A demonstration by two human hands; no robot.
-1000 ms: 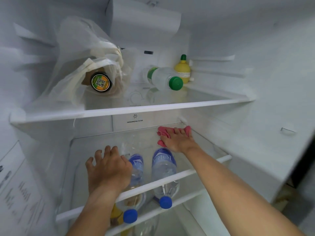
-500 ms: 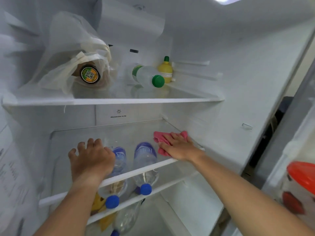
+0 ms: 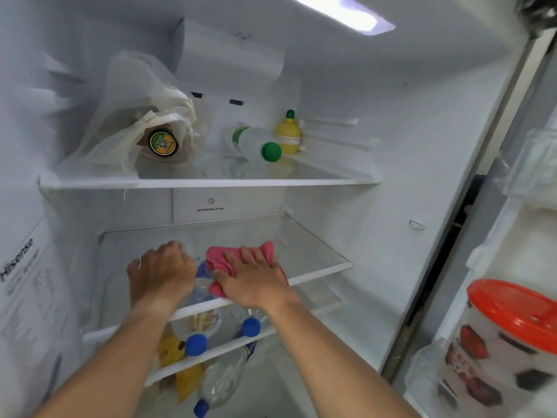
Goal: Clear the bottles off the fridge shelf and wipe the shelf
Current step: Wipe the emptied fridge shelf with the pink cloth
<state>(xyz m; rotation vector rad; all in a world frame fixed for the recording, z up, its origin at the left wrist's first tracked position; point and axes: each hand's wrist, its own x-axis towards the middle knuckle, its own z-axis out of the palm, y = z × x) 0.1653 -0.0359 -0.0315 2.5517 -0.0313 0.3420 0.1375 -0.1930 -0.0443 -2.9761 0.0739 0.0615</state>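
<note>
Glass shelf (image 3: 313, 251), bare (see-through), right hand (image 3: 256, 285) flat on pink cloth (image 3: 220, 260), left hand (image 3: 162, 273) flat, empty

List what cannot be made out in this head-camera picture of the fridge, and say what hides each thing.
- Head view: blue-capped bottles on the shelf below, partly hidden by both hands and the shelf rim.
- Pink cloth: middle covered by the right hand.
- Red-lidded tub in the door: blurred, label unreadable, cut by the right edge.
- Jar on the top shelf: wrapped in a bag, contents unseen.
</note>
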